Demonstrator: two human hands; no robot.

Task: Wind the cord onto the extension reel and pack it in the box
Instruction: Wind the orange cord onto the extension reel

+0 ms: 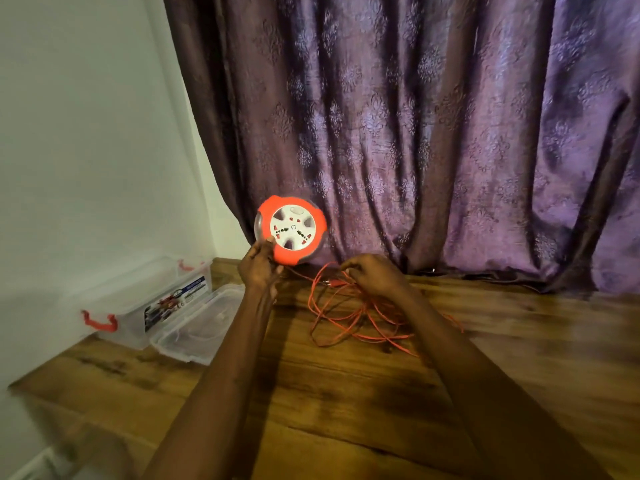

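My left hand (260, 268) grips the lower left rim of a round orange and white extension reel (292, 230), held upright above the wooden table with its socket face toward me. A thin orange cord (349, 320) runs from the reel and lies in loose tangled loops on the table. My right hand (372, 273) pinches a strand of that cord just right of the reel. The clear plastic box (138, 299) with red handles stands open at the table's left, against the wall.
The box's clear lid (199, 327) lies flat beside it, toward me. The wooden table (519, 375) ends at a purple patterned curtain (415, 133) behind the reel. A white wall (86, 150) borders the left side.
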